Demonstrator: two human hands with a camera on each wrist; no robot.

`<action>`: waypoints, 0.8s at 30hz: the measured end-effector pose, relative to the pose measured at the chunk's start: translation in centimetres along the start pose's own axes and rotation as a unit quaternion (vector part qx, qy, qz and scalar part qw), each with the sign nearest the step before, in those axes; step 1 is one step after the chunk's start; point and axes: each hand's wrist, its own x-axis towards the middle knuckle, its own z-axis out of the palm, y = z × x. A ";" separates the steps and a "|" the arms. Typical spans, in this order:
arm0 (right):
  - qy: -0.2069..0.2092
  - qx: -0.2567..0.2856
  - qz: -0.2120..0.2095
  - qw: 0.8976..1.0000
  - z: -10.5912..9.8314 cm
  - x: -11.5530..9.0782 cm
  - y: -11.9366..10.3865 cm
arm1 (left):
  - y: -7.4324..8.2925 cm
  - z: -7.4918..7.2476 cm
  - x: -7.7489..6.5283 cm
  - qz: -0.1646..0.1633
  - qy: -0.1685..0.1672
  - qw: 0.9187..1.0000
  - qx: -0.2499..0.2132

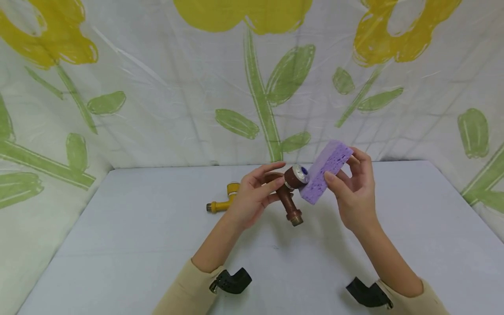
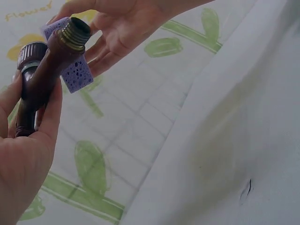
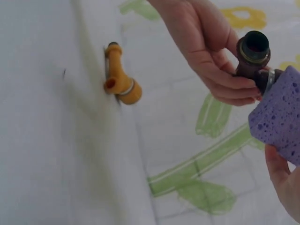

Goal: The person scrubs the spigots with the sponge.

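Pitted purple sponge (image 1: 327, 170), brown fitting (image 1: 287, 200)

A yellow pipe fitting (image 1: 221, 206) lies on the white table (image 1: 134, 232).

a white table (image 1: 118, 271) is backed by a pale, creased sheet (image 1: 157, 127), on which large yellow flowers (image 1: 224, 17) with green stems (image 1: 257, 96) and leaves (image 1: 291, 74) are printed. in the left wrist view, yellow lettering (image 2: 29, 11) can be read as "flower". on the tabletop a yellow pipe fitting (image 3: 118, 77) is laid, partly hidden in the head view. a small dark mark (image 2: 249, 187) is also seen there.
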 end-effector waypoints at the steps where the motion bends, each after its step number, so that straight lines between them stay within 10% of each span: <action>1: -0.006 0.003 0.001 1.000 0.1 0.0 0.0 | 0.0 0.0 0.0 -0.004 0.011 1.000 -0.005; 12: -0.061 0.056 0.082 0.993 -0.3 0.0 0.3 | 0.1 0.5 -0.1 -0.026 0.080 0.993 -0.085; 24: -0.169 0.016 0.177 0.969 -1.8 0.3 0.4 | 0.7 0.2 0.0 -0.022 0.071 0.995 -0.069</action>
